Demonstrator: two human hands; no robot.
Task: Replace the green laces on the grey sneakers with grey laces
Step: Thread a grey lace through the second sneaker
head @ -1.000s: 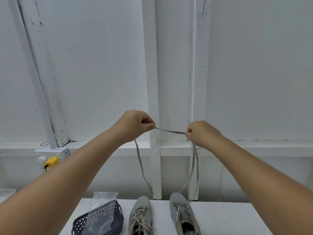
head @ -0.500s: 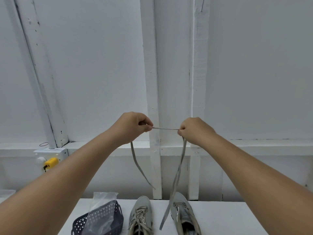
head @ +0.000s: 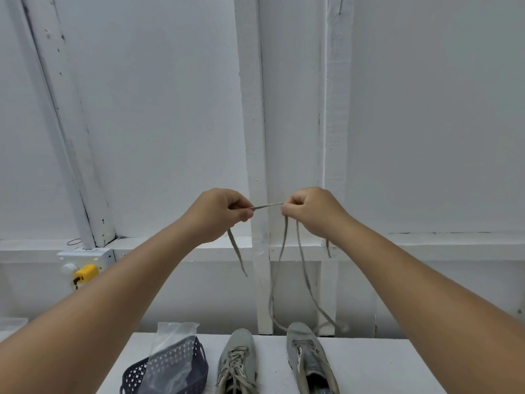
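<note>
step: gather loose lace | left hand (head: 217,214): pinches lace (head: 267,206) end | right hand (head: 311,213): pinches bunched loops, strands hang over unlaced right sneaker (head: 308,359) | left sneaker (head: 237,362): laced, on white table (head: 383,368) | advice: hold span taut, even loops, avoid snagging shoe

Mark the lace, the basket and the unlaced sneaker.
lace (head: 267,206), head view, taut span between both hands
basket (head: 181,356), head view, perforated side wall
unlaced sneaker (head: 301,332), head view, toe cap
</note>
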